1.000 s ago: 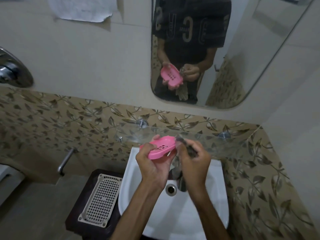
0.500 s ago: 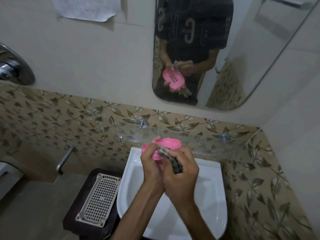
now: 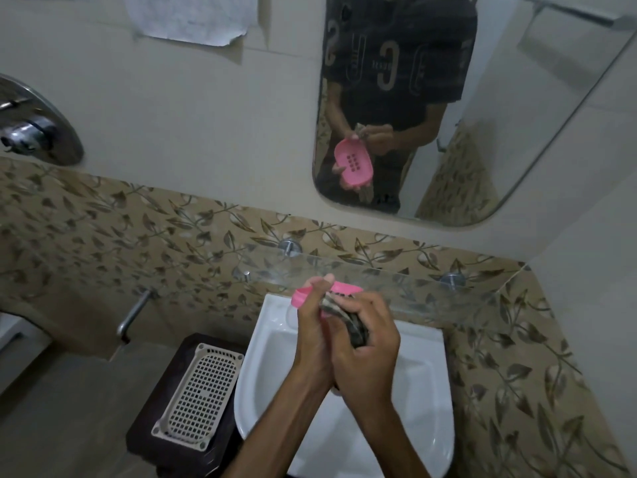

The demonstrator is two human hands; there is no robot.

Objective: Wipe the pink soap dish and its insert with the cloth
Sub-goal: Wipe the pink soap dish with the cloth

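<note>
The pink soap dish (image 3: 339,288) is gripped by the left hand (image 3: 315,334) over the white basin (image 3: 427,381) (far end); the cloth (image 3: 348,320) is clutched by the right hand (image 3: 367,346) against it.

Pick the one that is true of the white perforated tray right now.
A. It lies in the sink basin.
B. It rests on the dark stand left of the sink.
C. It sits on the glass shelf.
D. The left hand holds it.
B: the white perforated tray lies on the dark stand beside the sink, away from both hands.
</note>
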